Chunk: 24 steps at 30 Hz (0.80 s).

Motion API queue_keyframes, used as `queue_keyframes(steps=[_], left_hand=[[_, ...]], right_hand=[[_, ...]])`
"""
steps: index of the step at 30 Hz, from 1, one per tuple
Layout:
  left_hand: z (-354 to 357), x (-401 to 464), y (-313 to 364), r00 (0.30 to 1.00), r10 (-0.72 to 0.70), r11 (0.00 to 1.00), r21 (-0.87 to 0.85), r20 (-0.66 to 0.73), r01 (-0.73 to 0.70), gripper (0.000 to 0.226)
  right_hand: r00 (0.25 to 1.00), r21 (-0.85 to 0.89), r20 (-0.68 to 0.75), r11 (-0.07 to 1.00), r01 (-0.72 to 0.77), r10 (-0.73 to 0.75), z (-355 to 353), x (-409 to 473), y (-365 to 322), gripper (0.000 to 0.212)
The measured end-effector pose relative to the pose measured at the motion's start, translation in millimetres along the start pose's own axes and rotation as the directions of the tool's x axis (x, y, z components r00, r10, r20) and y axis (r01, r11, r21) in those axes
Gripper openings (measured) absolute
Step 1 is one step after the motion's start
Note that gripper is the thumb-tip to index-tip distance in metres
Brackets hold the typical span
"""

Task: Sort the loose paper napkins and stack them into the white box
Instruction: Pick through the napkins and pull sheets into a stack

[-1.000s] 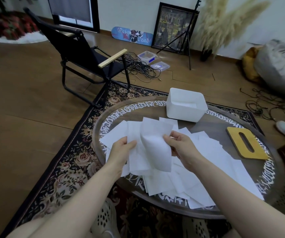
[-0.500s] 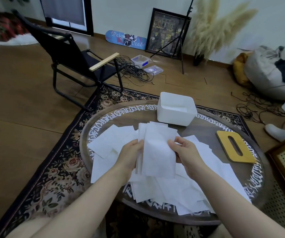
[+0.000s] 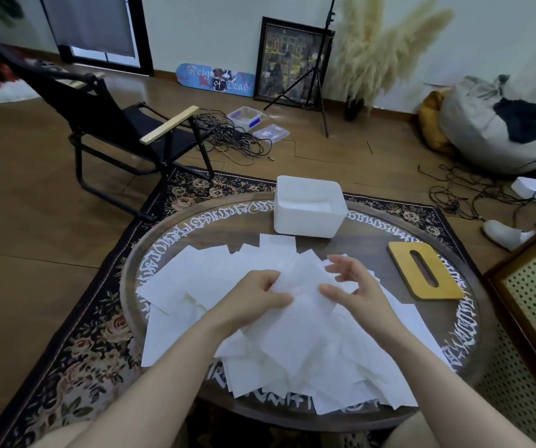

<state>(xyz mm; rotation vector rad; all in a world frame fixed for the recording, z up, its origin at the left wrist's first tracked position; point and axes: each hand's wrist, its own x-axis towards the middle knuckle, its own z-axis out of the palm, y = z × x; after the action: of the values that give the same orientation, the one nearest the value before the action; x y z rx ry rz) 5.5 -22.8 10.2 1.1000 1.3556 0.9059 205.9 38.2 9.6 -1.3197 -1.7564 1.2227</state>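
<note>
Centrally, white box w/ flat napkins inside, near table far edge, left hand pinching napkin, right hand released, fingers loosely curled, wooden lid to the right.

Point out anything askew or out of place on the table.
The loose white paper napkins lie scattered at all angles, some overhanging the round table's near rim. The yellow wooden slotted lid lies apart from the open white box.
</note>
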Motion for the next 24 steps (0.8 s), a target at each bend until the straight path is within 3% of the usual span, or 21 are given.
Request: queue_keyframes(steps=[3, 6, 8, 10, 13, 15, 18, 24], left_hand=[[3.5, 4.6, 4.1, 0.997, 0.011, 0.983, 0.180, 0.080, -0.026, 0.006], [7.3, 10.2, 4.9, 0.995, 0.027, 0.960, 0.276, 0.092, -0.052, 0.003], [3.5, 15.0, 3.5, 0.999, 0.034, 0.962, 0.270, 0.018, -0.038, 0.005], [-2.6, 19.1, 0.2, 0.994, 0.027, 0.988, 0.155, -0.102, -0.011, 0.012], [0.4, 22.8, -10.0, 0.980, -0.071, 0.964, -0.266, -0.185, 0.019, 0.025], [11.2, 25.5, -18.3, 0.964, -0.077, 0.909, -0.415, -0.255, -0.038, 0.030], [23.1, 29.4, -28.4, 0.927, 0.009, 0.921, -0.359, -0.375, -0.154, 0.028], [33.8, 32.1, -42.4, 0.945, 0.061, 0.956, -0.252, -0.322, -0.147, 0.037]], right_hand=[[0.979, -0.015, 0.192, 0.998, -0.061, 0.063, -6.1, 0.7, 7.7, 0.053], [0.952, 0.117, 0.292, 0.984, -0.134, 0.095, -4.8, -2.4, 10.0, 0.028], [0.977, 0.178, 0.190, 0.975, -0.134, 0.100, -4.0, -2.1, 10.4, 0.008], [0.989, 0.260, 0.053, 0.954, -0.148, 0.139, -3.9, 0.7, 16.1, 0.004], [0.969, 0.436, -0.091, 0.884, -0.168, 0.229, 1.0, 1.6, 24.8, 0.008], [0.967, 0.494, -0.118, 0.858, -0.139, 0.225, 6.4, 0.3, 28.6, 0.012], [0.980, 0.470, -0.096, 0.876, -0.108, 0.172, 6.5, -0.7, 32.8, 0.016], [0.969, 0.382, -0.052, 0.901, -0.205, 0.242, 2.5, -5.6, 48.4, 0.021]])
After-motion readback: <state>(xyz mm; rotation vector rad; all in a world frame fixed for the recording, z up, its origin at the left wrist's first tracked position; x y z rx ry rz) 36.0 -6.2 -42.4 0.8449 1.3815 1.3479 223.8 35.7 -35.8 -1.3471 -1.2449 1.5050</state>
